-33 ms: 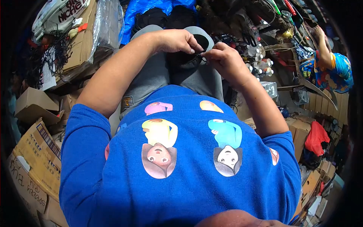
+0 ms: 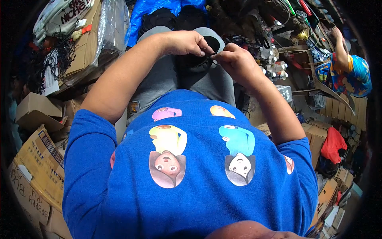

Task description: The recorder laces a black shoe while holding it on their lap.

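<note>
A black rounded piece (image 2: 194,65) with a hollow middle and a rough edge rests over my grey-trousered thighs; I cannot make out its kind. Its upper rim is pinched from the left by my left hand (image 2: 190,43), thumb and forefinger closed together. Close beside that, the bent fingers of my right hand (image 2: 237,63) are closed at the same rim. Whether a needle or thread sits between the right fingertips is too small to tell. The two sets of fingertips nearly meet.
Black rounded pieces (image 2: 191,18) lie on blue plastic sheeting (image 2: 137,18) beyond my knees. Flattened cardboard (image 2: 81,55) and tangled black cords (image 2: 59,59) are at left. Clear bottles (image 2: 274,65) stand right of my knees, near a curved blade-like strip (image 2: 345,102). Another person (image 2: 352,77) is farther right.
My right hand and forearm have turned and shifted very slightly. My left hand and the black piece stay nearly as they were.
</note>
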Demonstrator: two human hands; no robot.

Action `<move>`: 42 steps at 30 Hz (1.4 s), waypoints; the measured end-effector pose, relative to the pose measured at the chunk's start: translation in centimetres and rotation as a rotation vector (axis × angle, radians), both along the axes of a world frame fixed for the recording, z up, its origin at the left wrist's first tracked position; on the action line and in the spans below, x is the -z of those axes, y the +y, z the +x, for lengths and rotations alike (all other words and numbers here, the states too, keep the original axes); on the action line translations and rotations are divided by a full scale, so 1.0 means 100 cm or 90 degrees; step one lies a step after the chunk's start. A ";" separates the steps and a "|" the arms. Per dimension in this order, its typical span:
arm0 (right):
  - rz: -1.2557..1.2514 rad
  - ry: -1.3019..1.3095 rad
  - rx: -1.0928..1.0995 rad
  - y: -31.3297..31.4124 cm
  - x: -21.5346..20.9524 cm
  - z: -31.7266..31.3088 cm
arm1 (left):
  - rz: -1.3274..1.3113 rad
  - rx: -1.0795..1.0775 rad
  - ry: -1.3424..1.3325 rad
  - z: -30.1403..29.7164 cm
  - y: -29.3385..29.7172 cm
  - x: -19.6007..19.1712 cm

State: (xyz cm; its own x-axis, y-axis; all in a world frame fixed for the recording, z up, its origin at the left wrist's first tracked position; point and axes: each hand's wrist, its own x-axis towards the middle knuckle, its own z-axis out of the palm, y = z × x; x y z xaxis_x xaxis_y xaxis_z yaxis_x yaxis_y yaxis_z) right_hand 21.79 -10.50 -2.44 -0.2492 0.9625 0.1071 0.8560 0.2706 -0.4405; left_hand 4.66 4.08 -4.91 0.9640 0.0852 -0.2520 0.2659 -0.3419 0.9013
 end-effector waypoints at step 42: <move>-0.306 1.367 0.295 0.010 0.056 0.015 | -0.644 -0.520 -0.402 -0.035 -0.017 -0.019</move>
State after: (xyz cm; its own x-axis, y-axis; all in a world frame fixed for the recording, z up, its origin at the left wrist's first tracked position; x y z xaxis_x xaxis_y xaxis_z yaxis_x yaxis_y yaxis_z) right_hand 23.30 -9.49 -8.09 0.0600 0.9308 -0.3605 -0.8787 -0.1221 -0.4616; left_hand 1.19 2.36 -3.00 0.7051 0.7027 -0.0951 -0.4549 0.5511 0.6996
